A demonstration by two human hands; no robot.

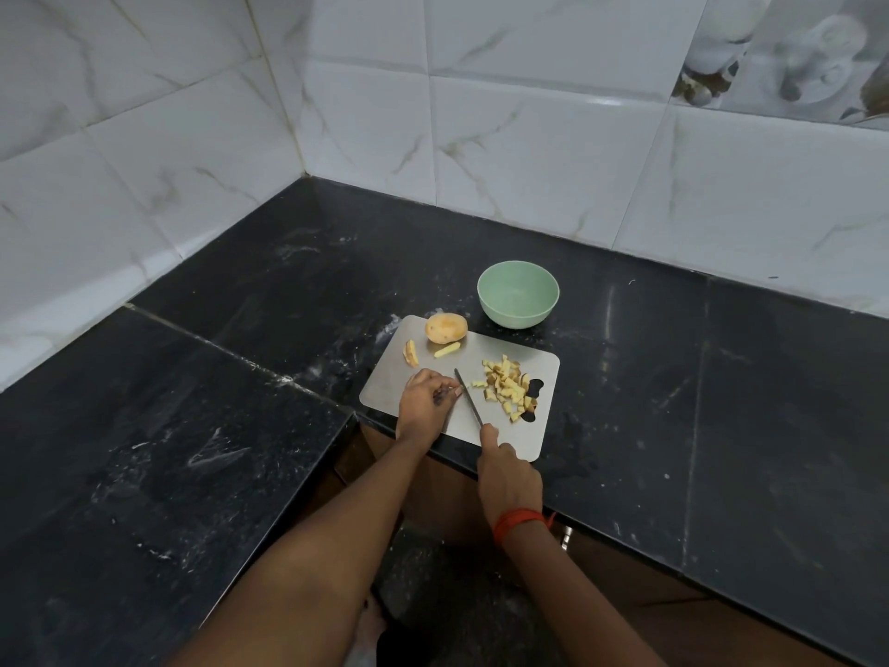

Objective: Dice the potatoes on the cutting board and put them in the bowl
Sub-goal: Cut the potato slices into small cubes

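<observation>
The left hand [425, 402] pinches a firm, probably slippery potato strip [459, 390] at its fingertips, beside the knife [467, 396] gripped by the right hand [505, 474].

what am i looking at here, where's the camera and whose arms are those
There is no machine here. A person wears one wide-angle camera on the head, so you look down along their own two arms. On the dark counter lies a grey cutting board. The right hand grips a knife, with the blade pointing away over the board. The left hand holds a small potato piece down beside the blade. On the board's right side is a pile of diced potato. At its far edge sit a whole potato and a few cut slices. The green bowl behind the board looks empty.
</observation>
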